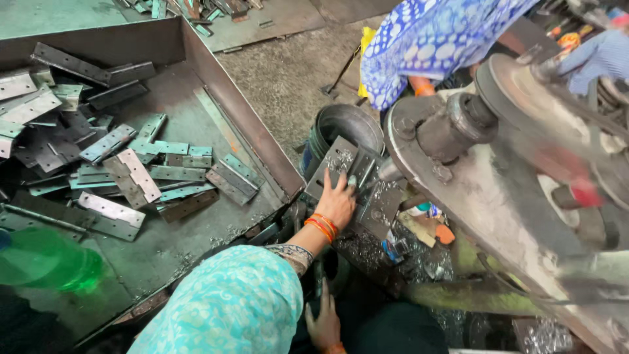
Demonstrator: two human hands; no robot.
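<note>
My left hand [337,202], with orange bangles at the wrist and a teal sleeve behind it, reaches to a grey punched metal hinge plate [335,160]. That plate lies on the bed of a press machine [458,164]. The fingers lie over the plate's lower right edge and hold it there. My right hand [324,320] hangs low near the bottom edge, fingers loosely apart, with nothing seen in it. Metal shavings [367,246] lie around the press bed.
A big rusty steel tray [242,118] on the left holds several loose hinge plates [131,174]. A green plastic bottle [49,259] lies at its near left. A dark bucket [344,124] stands behind the plate. Another person in blue-and-white patterned cloth [432,39] crouches beyond the press.
</note>
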